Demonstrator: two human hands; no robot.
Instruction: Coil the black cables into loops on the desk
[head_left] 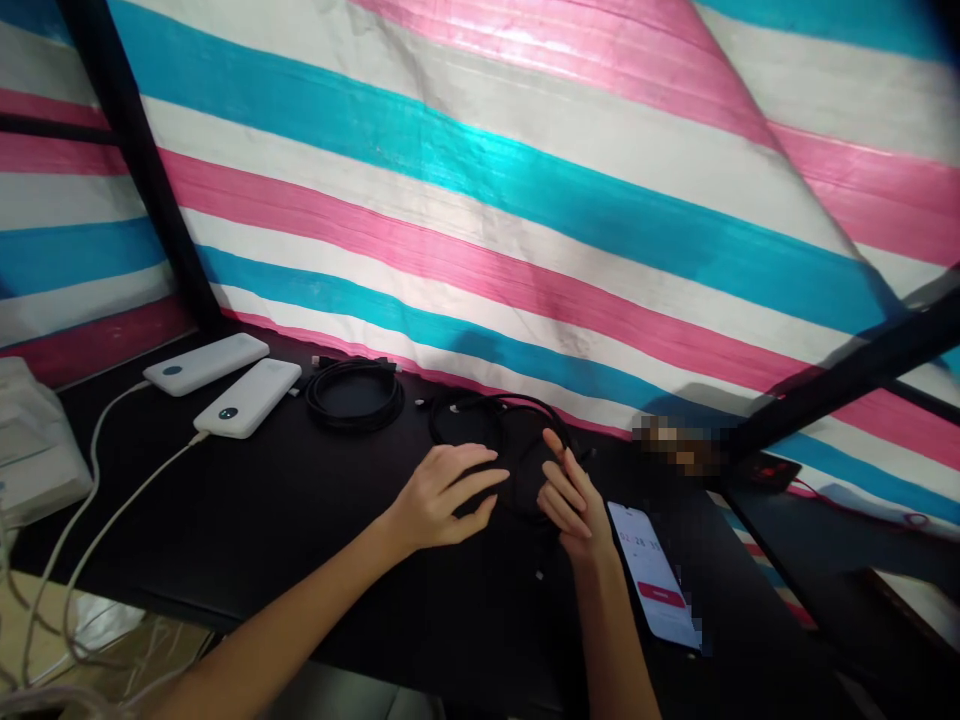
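Note:
A loose loop of black cable (pixel 498 425) lies on the black table (pixel 225 530) in front of me. My left hand (pixel 442 497) rests on its near side, fingers slightly apart and curved. My right hand (pixel 574 497) is raised at the loop's right side, its fingers close to the cable, and I cannot tell whether they grip it. A small dark connector (pixel 585 456) shows beside those fingertips. Further left lies a tighter coil of black cable (pixel 354 395).
Two white power banks (pixel 206 363) (pixel 247 400) lie at the table's back left, with a white cable (pixel 97 540) trailing off the front edge. A smartphone (pixel 652 575) with a lit screen lies to the right. A striped pink, blue and white tarpaulin (pixel 480 200) stands behind the table.

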